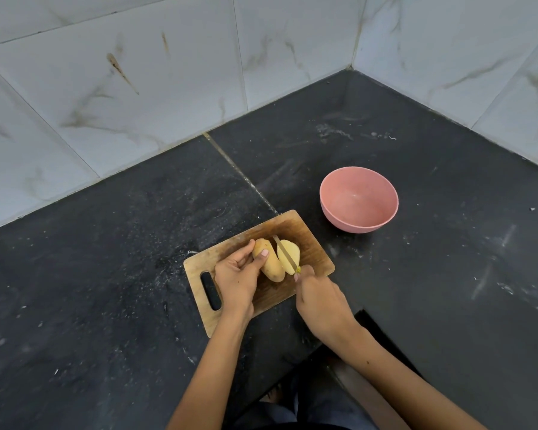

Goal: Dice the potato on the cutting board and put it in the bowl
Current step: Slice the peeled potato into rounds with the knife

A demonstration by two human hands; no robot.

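Observation:
On the wooden cutting board [311, 243] the potato lies split lengthwise. My left hand [235, 279] grips the skin-side half [269, 262], thumb on top. The other half [289, 254] has fallen to the right with its pale cut face up. A knife [284, 252] with a thin blade lies between the halves, across the cut face. My right hand [316, 297] grips its handle, of which only a yellow tip shows. The pink bowl [358, 198] stands empty on the counter behind and to the right of the board.
The dark stone counter [121, 274] runs into a corner of white marble-tiled walls [137, 72]. The board's handle slot [211, 290] is at its near left end. The counter's front edge steps back under my right forearm.

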